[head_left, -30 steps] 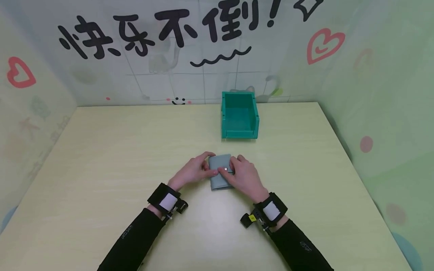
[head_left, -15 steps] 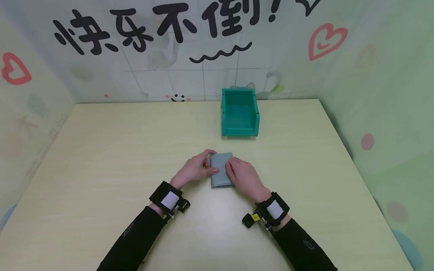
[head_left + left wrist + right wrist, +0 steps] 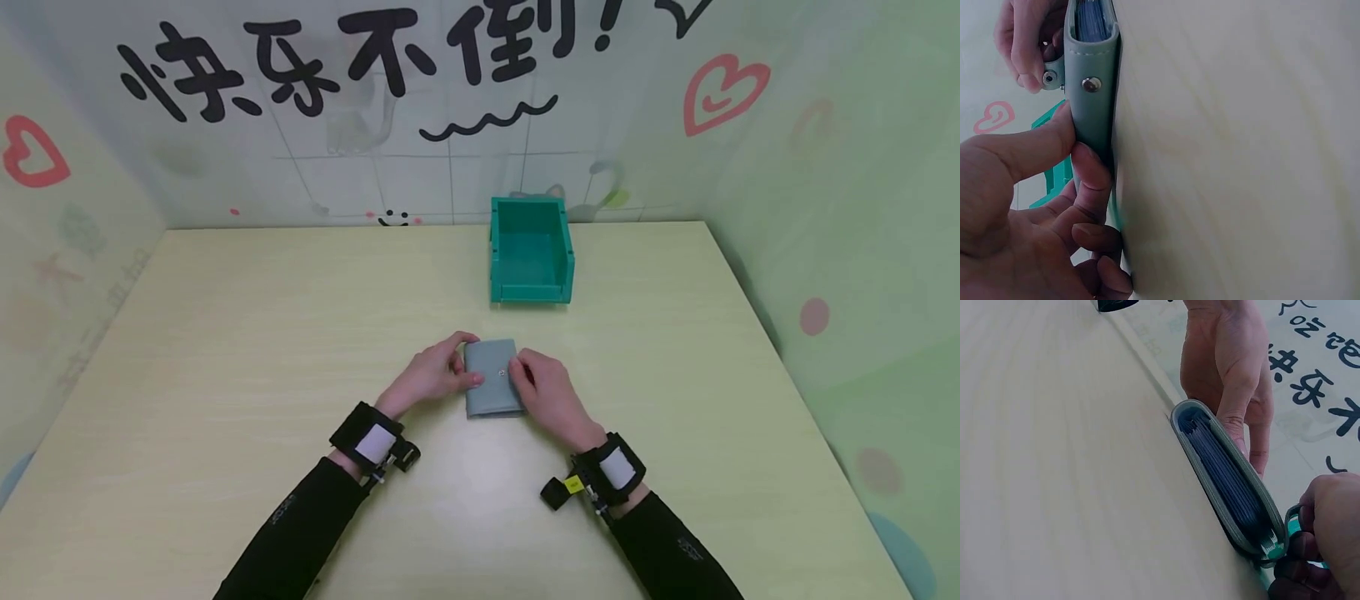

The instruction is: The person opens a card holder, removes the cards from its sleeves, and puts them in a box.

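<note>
Pinching a stitched, metal-studded, rectangular wallet (image 3: 492, 394) are both hands (image 3: 431, 372) (image 3: 550, 396).

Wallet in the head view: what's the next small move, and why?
Probably ease the strap clear to the right with the right hand, leaving the left hand where it is. The right hand pinches the strap's end, its snap sits apart from the stud on the wallet, and the left hand grips the wallet's opposite edge.
</note>
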